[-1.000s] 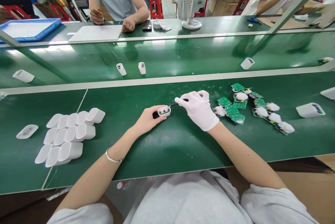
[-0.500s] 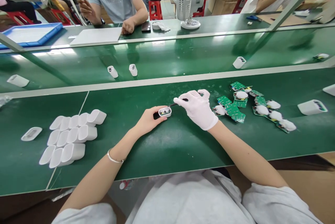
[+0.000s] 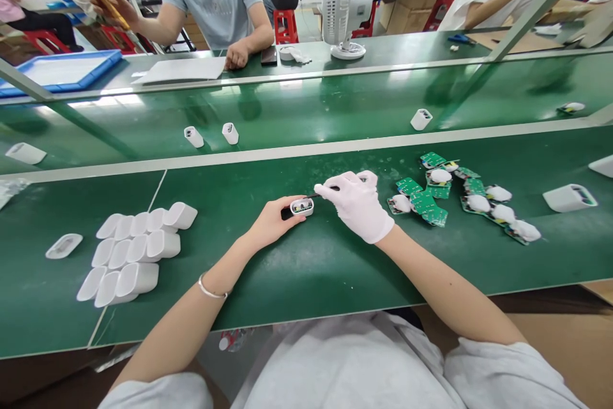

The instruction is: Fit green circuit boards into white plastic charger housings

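Observation:
My bare left hand (image 3: 275, 221) is closed around a small white plastic housing (image 3: 302, 207), whose open end faces up toward me. Electronic parts show inside that opening. My right hand (image 3: 357, 205), in a white glove, pinches a thin black tool (image 3: 312, 196). The tool's tip reaches the far rim of the housing; whether it goes inside is too small to tell. Just right of the glove lie several green circuit boards (image 3: 426, 203), some carrying white blobs.
Empty white housings (image 3: 138, 246) stand in rows at left, beside an oval white piece (image 3: 64, 246). Another housing (image 3: 569, 198) lies at right. Beyond a pale rail (image 3: 268, 148), a green belt (image 3: 306, 109) carries several housings. A person (image 3: 215, 0) sits opposite, near a white fan (image 3: 338, 7).
Housings on the belt have shifted left. The person opposite has swung one arm out to the left. My hands keep nearly the same pose, with the tool still at the housing's rim.

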The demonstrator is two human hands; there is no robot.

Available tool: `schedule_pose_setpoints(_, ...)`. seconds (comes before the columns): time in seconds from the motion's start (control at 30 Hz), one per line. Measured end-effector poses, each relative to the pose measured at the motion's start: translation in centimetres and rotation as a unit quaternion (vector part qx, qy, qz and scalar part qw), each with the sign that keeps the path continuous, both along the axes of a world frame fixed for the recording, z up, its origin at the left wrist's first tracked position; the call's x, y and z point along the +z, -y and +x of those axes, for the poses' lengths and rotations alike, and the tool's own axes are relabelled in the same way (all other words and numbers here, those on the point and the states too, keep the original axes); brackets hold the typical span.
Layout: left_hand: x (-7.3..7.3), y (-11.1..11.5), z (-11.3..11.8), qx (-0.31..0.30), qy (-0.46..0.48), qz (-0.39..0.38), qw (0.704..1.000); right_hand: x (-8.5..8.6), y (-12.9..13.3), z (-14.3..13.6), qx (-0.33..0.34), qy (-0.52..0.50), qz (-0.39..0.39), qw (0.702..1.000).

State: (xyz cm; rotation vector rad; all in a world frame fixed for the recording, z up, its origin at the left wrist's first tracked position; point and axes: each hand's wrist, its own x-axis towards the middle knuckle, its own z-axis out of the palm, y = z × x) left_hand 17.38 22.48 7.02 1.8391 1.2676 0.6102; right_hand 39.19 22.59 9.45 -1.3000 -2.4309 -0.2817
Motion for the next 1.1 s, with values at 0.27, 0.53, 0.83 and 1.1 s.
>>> schedule_pose_setpoints(0.27, 0.1, 0.0, 0.0, -0.003, 0.002, 0.003, 1.000, -0.2, 0.1, -0.5, -0.011, 0.003, -0.011, 1.000)
schedule_pose_setpoints(0.53, 0.2, 0.1, 0.1, -0.011, -0.008, -0.002, 1.000, 0.5, 0.1, 0.7, -0.034, -0.009, -0.040, 0.999)
schedule_pose_setpoints(0.83, 5.7, 0.5, -7.2, 0.134, -0.361, 0.094, 0.918, -1.6, 0.3, 0.3, -0.022, -0.112, -0.090, 0.989)
schedule_pose_setpoints(1.1, 6.4, 0.7, -12.5, 0.338, -0.500, 0.012, 0.797, -1.1, -0.1, -4.4, 0.156, -0.162, -0.242, 0.944)
